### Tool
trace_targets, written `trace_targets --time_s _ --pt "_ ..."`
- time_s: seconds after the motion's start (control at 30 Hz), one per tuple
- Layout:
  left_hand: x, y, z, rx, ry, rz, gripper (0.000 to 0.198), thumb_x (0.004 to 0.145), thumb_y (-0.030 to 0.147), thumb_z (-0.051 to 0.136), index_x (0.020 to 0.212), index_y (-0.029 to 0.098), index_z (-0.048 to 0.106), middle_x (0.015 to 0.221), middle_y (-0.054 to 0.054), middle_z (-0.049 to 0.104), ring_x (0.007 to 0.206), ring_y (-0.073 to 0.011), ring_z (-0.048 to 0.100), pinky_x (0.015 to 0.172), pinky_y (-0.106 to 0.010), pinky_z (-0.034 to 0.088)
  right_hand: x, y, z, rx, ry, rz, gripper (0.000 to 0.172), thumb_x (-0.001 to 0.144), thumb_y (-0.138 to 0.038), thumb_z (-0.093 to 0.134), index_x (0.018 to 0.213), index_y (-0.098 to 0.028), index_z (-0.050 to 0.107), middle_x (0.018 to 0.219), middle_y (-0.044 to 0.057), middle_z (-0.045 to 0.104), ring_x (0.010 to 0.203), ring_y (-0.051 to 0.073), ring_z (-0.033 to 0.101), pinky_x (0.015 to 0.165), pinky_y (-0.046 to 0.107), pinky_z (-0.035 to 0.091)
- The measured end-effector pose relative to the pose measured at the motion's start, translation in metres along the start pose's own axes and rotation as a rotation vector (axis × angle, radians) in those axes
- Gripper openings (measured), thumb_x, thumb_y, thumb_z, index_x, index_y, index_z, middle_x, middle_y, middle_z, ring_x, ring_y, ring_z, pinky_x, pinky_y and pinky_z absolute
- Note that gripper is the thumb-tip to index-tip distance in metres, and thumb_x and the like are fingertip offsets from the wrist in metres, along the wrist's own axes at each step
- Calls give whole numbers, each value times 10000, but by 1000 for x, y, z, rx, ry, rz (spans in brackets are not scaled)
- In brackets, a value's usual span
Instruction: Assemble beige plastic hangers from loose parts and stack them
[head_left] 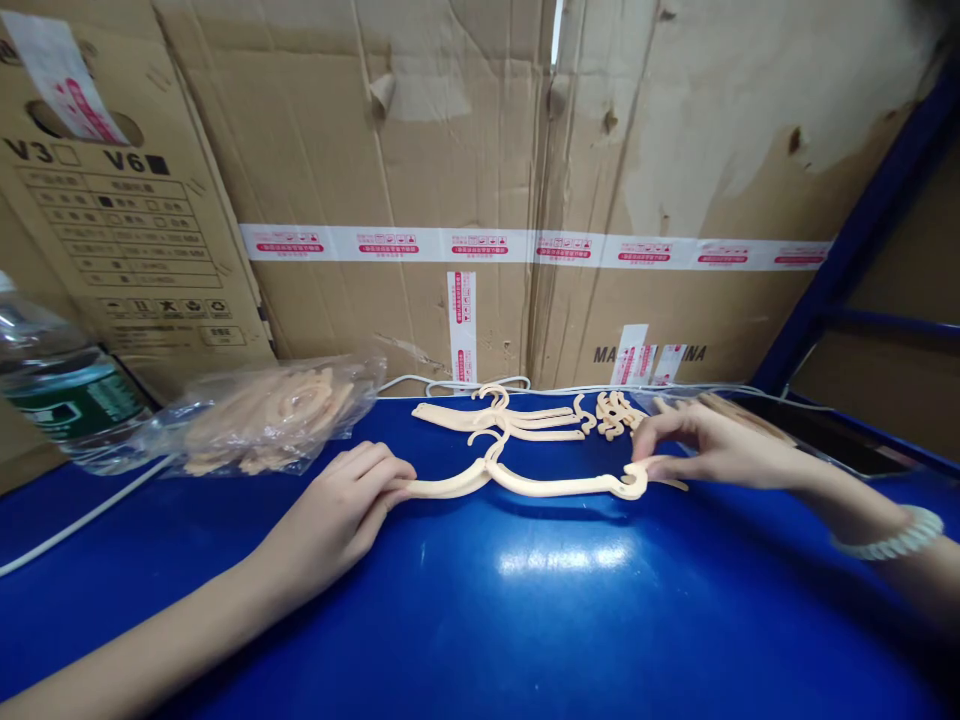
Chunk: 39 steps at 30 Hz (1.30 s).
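Hanger: the cream hanger [555,488] stretches between my two hands above the front part of the blue table, its hook up in the middle; a shadow falls below its right arm, and I cannot tell whether any of it touches the table.
Left end: it runs in between the thumb and fingers of my left hand [360,500], which are closed on it; the tip is hidden inside my grip.
Right end: a small curved piece [634,482] sits at the end of the arm, just at my fingertips.
Right fingers: the thumb and index finger of my right hand [712,450] are brought narrowly together, pinching the small curved piece by its upper edge.
Behind the hanger: more cream hangers [450,418] lie flat in a group, and the held hook overlaps them in my view.
Beside those: a pile of loose curved pieces [616,412], near my right fingers.
Left, farther off: a clear bag [262,415] of cream parts, then a bottle [67,410] with a green label.
My right wrist: a pale coiled band [892,533].
Under everything: the blue table [480,620].
Back: cardboard [420,130] crossed by printed tape [435,244].
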<state>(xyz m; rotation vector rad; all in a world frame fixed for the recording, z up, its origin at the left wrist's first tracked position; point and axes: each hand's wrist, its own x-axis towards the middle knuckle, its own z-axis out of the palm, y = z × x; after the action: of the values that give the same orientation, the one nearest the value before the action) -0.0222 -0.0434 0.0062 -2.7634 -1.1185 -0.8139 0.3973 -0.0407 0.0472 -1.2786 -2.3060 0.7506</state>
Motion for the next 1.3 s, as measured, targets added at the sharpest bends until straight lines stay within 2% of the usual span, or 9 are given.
trace_targets --time_s 0.13,0.33,0.43,0.53,0.63,0.8,1.07,1.3 --pt "-2 5 -1 60 -65 47 149 961 195 437 899 198 572 884 -43 633 795 -206 550 722 -346 396 1 1 3 -154 -62 -38 198 814 -411 699 839 -218 737 857 43 716 818 221 651 773 352 497" --pt "-2 11 -1 68 -76 85 110 928 178 461 884 191 561 891 -45 627 814 -207 556 757 -365 389 0 0 4 -194 -147 -41 216 834 -409 666 896 -206 707 948 57 678 899 228 635 828 373 487" --pt "-3 10 0 56 -70 69 111 922 182 470 945 190 578 958 -59 632 868 -220 570 791 -378 406 2 0 9 -189 -107 -40 361 779 -467 720 1013 -193 686 1026 80 667 965 258 617 856 393 475" --pt "-4 9 3 29 -66 37 195 921 216 495 1094 206 584 1085 -77 625 970 -243 574 836 -388 429 4 -1 17 -219 -96 -55 485 737 -524 745 1081 -192 669 1076 91 649 1010 279 594 882 406 456" --pt "-5 6 6 -29 -92 15 249 949 246 475 1174 244 581 1146 -72 613 1020 -244 569 856 -384 445 5 -3 22 -239 -112 -50 450 761 -542 712 1029 -184 666 1018 85 643 948 259 592 835 391 458" --pt "-5 5 10 -101 -84 -6 227 971 241 444 1115 260 619 1111 -56 622 999 -232 573 854 -382 452 5 -6 22 -230 -136 -39 347 797 -494 672 936 -176 657 936 76 644 852 223 588 756 352 460" --pt "-6 6 13 -141 -53 -6 218 966 233 457 1096 257 631 1087 -51 636 983 -227 581 858 -374 457 4 -6 21 -181 -156 -31 296 810 -449 664 918 -174 649 947 76 646 869 219 608 783 356 475" --pt "-6 4 12 -126 -87 6 223 974 224 449 1115 242 621 1101 -65 636 999 -229 581 875 -384 463 4 -8 21 -207 -149 -23 253 813 -414 642 906 -179 637 928 70 638 853 217 595 760 351 470"
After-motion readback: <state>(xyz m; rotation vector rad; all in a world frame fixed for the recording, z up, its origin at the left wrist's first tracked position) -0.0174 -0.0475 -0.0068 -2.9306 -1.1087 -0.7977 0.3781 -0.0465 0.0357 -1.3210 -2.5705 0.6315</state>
